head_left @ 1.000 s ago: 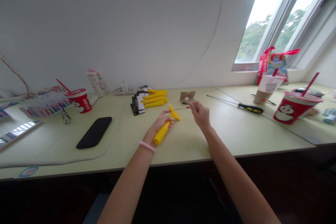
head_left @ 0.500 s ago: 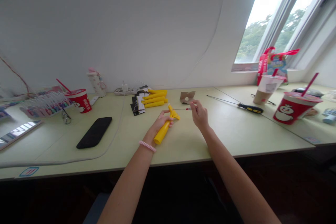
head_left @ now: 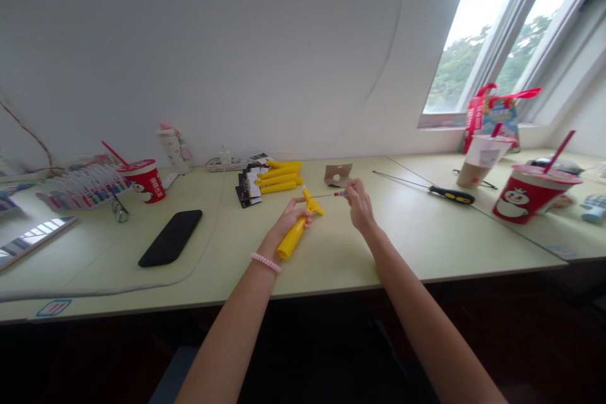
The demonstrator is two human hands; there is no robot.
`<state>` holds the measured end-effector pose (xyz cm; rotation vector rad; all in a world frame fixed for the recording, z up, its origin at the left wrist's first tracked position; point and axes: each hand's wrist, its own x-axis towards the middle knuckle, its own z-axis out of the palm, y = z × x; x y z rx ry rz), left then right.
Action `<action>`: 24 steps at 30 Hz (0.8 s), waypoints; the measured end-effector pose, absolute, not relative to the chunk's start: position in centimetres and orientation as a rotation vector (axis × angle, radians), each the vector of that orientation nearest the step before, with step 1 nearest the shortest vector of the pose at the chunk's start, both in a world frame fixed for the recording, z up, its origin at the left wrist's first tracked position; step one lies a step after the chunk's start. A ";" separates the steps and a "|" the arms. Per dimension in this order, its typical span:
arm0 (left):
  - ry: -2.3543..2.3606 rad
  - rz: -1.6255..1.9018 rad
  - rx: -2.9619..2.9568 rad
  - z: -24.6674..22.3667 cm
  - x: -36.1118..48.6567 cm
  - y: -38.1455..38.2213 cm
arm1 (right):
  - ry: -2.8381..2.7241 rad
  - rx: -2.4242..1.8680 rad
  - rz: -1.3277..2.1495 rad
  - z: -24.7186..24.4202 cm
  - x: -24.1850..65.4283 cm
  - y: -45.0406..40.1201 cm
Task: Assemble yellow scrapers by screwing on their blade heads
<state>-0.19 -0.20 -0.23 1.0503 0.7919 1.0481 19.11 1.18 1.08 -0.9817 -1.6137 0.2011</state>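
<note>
My left hand (head_left: 292, 217) is closed round a yellow plastic tool (head_left: 292, 238) with a tubular handle and a wider, angled head, tilted above the table. In my right hand (head_left: 360, 205) is a thin screwdriver (head_left: 340, 194) with a red part showing by the fingers. Its slim shaft points left, and the tip reaches the head of the yellow tool. Whether it sits in a screw is too small to tell. Most of the screwdriver's handle is hidden by my fingers. Just behind my right hand stands a folded brown card (head_left: 338, 180) with a hole.
Several yellow tools (head_left: 279, 178) with black cards lie at the back. A long black-and-yellow screwdriver (head_left: 452, 196) rests right, near red cups (head_left: 518, 205). Left are a black phone-like slab (head_left: 171, 238), a white cable (head_left: 208, 246) and another red cup (head_left: 150, 183).
My right hand has turned slightly, and more of the screwdriver's red part shows. My left hand and the yellow tool have hardly moved.
</note>
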 end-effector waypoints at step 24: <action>0.798 1.014 1.096 -0.3 -0.3 -0.1 | -1.529 -0.999 0.071 1.6 18.6 0.5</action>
